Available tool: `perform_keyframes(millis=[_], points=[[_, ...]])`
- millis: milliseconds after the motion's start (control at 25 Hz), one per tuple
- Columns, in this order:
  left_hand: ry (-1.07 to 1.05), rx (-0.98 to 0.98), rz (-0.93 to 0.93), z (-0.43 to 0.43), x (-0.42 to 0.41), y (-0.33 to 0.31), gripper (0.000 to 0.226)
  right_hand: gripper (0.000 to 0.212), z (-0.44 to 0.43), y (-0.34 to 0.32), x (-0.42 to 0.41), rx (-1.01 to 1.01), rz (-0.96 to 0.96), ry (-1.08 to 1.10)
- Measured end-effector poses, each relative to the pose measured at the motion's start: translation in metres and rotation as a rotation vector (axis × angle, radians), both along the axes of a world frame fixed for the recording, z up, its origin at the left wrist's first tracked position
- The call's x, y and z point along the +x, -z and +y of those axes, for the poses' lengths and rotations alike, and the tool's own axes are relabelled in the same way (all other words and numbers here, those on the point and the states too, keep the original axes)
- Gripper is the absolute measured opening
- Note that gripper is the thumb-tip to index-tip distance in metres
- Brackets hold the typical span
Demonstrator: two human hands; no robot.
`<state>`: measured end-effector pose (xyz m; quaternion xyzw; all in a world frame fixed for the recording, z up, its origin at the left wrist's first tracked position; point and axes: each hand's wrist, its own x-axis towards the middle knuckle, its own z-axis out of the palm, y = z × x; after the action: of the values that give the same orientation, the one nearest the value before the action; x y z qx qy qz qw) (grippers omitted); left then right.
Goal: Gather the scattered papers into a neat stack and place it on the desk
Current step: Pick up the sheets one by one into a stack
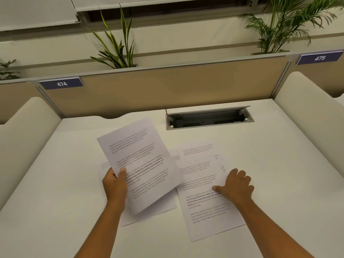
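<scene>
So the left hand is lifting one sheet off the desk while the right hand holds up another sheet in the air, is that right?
Not quite. The left hand is indeed lifting one sheet off the desk, but the right hand holds nothing up: it rests palm down on another sheet that lies flat on the desk. The head view shows this.

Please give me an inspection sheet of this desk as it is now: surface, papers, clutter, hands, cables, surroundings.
Surface: white desk, with an open cable tray at the back.
Job's things: one sheet lifted and tilted; other sheets lie flat, overlapping, not yet stacked.
Clutter: nothing seen.
Hands: left hand grips the lifted sheet's edge; right hand rests flat on a lying sheet.
Cables: one thin dark cable at the tray's left corner.
Surroundings: beige partition, labels 474 and 475, plants behind.
</scene>
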<state>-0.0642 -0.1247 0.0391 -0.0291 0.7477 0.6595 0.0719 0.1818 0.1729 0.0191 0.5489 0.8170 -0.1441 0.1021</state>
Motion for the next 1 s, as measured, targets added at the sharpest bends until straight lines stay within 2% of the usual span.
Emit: perform_keyframes(millis=[80, 200, 280, 480, 560, 720, 880, 1000], points=[[-0.006, -0.009, -0.047, -0.015, 0.002, 0.009, 0.026, 0.112, 0.002, 0.002, -0.003, 0.017, -0.02, -0.01], [0.001, -0.025, -0.114, -0.028, 0.004, 0.018, 0.025, 0.096, 0.011, -0.003, -0.007, -0.088, 0.0, 0.004], [0.027, -0.037, -0.137, -0.035, 0.004, 0.022, 0.024, 0.097, 0.014, -0.006, -0.012, -0.109, -0.028, 0.008], [0.088, -0.054, -0.172, -0.038, 0.008, 0.029, 0.025, 0.115, 0.015, -0.007, -0.024, -0.11, -0.014, -0.011], [0.096, -0.056, -0.188, -0.037, 0.011, 0.033, 0.025, 0.111, 0.019, -0.011, -0.028, -0.105, -0.078, -0.024], [0.108, -0.041, -0.202, -0.033, 0.018, 0.038, 0.027, 0.08, 0.029, -0.019, -0.031, -0.205, -0.04, 0.018], [0.108, -0.045, -0.211, -0.03, 0.024, 0.037, 0.026, 0.052, 0.042, -0.024, -0.033, -0.273, 0.246, 0.056], [0.106, -0.047, -0.207, -0.03, 0.027, 0.034, 0.027, 0.034, 0.046, -0.022, -0.033, -0.261, 0.29, -0.015]])
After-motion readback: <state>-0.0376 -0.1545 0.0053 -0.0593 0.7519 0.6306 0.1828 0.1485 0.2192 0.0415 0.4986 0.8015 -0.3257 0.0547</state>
